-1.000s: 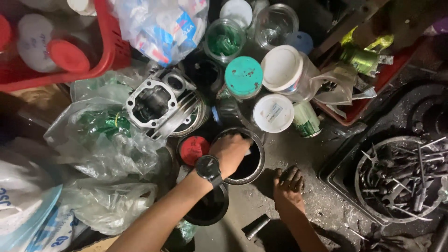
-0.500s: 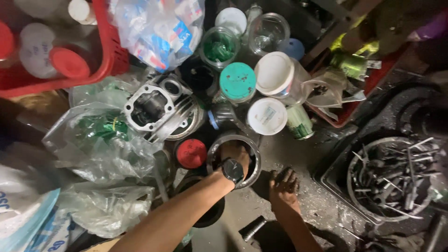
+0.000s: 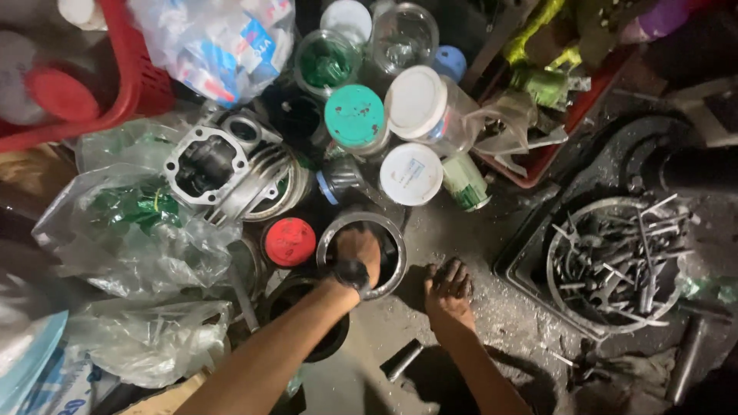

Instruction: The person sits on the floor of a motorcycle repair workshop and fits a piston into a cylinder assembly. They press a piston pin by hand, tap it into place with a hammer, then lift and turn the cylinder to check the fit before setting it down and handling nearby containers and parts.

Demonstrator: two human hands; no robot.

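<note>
My left hand (image 3: 355, 250) is down inside the round metal can (image 3: 362, 253) on the floor (image 3: 492, 323). My wrist with the black watch (image 3: 350, 273) sits right at the rim. I cannot see my fingers in there, so I cannot tell if they are apart or closed on something. My right hand (image 3: 448, 290) rests on the dirty floor just beside the can, and its fingers are curled down on the ground. It holds nothing.

The can has a thin metal edge. I think it could scrape or cut my wrist if I pull my hand out too fast or at a slant.

Lots of things stand close around the can. The red lid (image 3: 289, 241) touches it on one side. The jar with the white lid (image 3: 410, 174) and the jar with the green lid (image 3: 354, 116) stand just behind it. If my arm bumps them, they could tip and roll away.

The grey engine part (image 3: 223, 169) looks heavy and leans on the plastic bags (image 3: 131, 230). A push could make it slide toward my arm.

The floor looks greasy, with little bits on it. My right hand could slip, and then I might fall forward onto the can. The bowl of bolts (image 3: 615, 265) is well off to the right, so it seems safe.
</note>
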